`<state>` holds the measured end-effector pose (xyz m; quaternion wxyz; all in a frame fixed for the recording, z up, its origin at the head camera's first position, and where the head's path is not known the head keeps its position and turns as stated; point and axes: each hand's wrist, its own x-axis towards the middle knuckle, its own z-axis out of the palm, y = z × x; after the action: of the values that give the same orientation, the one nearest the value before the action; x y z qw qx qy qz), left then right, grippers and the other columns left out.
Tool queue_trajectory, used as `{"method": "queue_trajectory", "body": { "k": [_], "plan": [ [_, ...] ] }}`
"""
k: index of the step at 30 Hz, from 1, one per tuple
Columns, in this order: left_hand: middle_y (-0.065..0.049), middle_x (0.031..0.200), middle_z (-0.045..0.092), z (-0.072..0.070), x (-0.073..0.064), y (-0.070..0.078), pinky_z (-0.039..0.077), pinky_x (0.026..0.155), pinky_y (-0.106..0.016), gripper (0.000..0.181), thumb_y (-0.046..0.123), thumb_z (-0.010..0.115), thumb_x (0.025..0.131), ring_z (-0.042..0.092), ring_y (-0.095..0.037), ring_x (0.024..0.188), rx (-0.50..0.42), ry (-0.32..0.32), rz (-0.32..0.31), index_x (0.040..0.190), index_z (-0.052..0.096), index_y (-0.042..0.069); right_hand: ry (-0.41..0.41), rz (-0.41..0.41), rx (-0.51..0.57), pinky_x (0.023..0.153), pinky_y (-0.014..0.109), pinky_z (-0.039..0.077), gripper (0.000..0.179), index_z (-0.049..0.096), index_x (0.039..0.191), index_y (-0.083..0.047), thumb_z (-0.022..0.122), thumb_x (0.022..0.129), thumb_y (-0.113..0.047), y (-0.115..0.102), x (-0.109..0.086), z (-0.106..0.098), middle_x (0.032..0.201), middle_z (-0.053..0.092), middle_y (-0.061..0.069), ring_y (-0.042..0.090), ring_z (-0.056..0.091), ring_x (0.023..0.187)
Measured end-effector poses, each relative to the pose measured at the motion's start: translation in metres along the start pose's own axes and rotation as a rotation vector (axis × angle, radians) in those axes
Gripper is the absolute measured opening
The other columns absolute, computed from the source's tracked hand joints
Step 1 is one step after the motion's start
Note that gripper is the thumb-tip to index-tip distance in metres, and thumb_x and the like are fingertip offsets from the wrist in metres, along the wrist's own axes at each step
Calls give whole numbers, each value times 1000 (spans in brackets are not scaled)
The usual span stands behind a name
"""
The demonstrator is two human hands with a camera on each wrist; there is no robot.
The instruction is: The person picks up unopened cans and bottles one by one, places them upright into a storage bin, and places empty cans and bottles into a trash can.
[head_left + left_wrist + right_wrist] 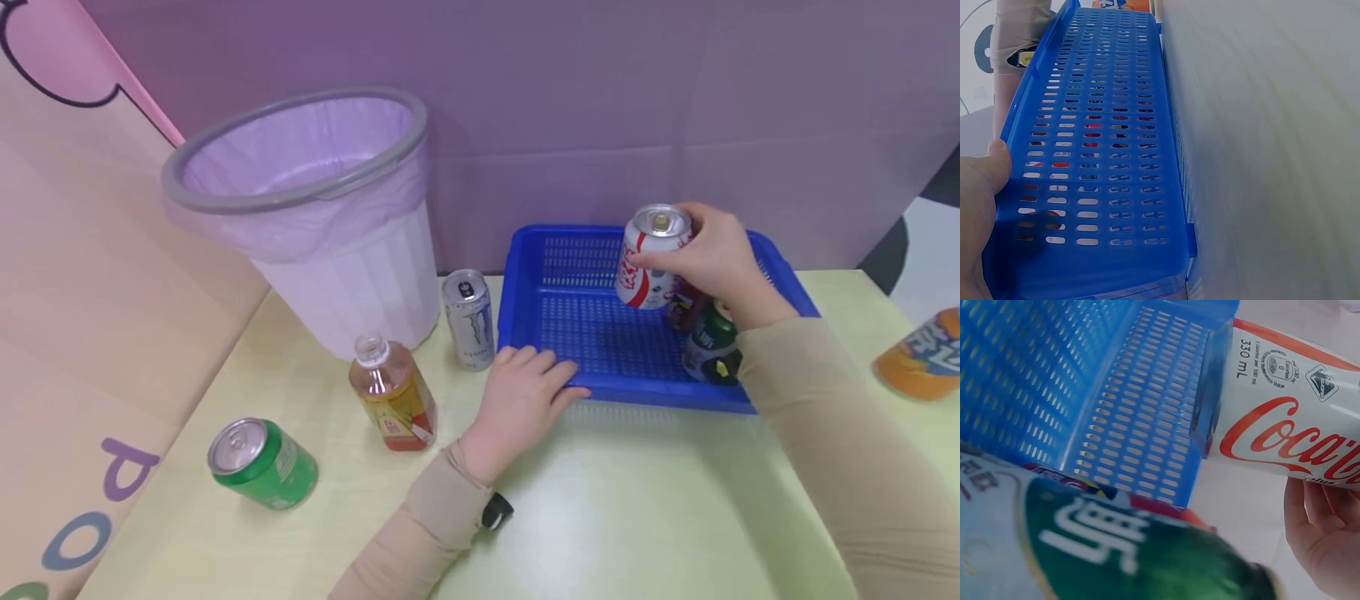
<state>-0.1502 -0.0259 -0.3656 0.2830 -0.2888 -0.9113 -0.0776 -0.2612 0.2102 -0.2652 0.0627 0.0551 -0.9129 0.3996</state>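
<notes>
My right hand [716,254] grips a white and red Coca-Cola can [643,265] near its top and holds it upright over the blue plastic basket [517,275]. In the right wrist view, fingers [1319,519] curl round the same Coca-Cola can [1291,406], beside the basket's slotted wall. My left hand [517,404] holds the basket's near left rim, its thumb [999,164] on the outer side in the left wrist view. Inside the basket's right part stand a green and silver can [708,342] and a dark red drink container [681,308], partly hidden by the right hand and arm.
Left of the basket stand a silver Monster can [469,321], a plastic bottle of reddish drink [393,396] and a green can [262,462]. A white lined bin [360,275] stands behind them. An orange Fanta can [922,354] is at the table's right, and a purple wall [562,108] at the back.
</notes>
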Motion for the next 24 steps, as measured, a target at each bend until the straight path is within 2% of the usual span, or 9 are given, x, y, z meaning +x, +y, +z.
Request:
{"method": "queue_trajectory", "body": {
  "k": [2,6,9,13,24],
  "plan": [
    [9,86,64,0,-1,1,36,73,-28,31,51,56,89,54,-11,77,-1,7,7,100,69,25,2,9,11,87,47,48,83,47,133,0,80,71,-44,3,-2,2,123,56,21,30,55,105],
    [9,86,64,-2,-1,1,36,73,-28,31,51,56,89,54,-12,77,-17,14,15,100,69,25,38,-1,-10,84,44,48,81,49,131,1,81,70,-43,5,-3,3,121,58,22,31,56,103],
    [8,86,65,-4,-1,0,36,73,-28,30,50,56,89,55,-12,77,-26,8,7,100,69,24,45,-11,-8,87,49,48,82,49,130,2,81,70,-42,3,-3,6,121,58,23,33,56,104],
    [8,86,65,-6,-2,-2,37,73,-29,30,49,56,90,55,-13,78,-29,2,-1,101,69,24,15,-11,-23,89,55,45,86,47,132,2,81,69,-45,2,-2,13,123,56,24,37,55,108],
    [7,88,65,-10,-2,-6,37,74,-28,31,49,54,91,55,-13,79,-25,-36,-4,104,69,24,-19,-18,-108,84,55,46,87,47,130,4,81,68,-46,4,1,26,119,57,27,40,56,104]
  ]
}}
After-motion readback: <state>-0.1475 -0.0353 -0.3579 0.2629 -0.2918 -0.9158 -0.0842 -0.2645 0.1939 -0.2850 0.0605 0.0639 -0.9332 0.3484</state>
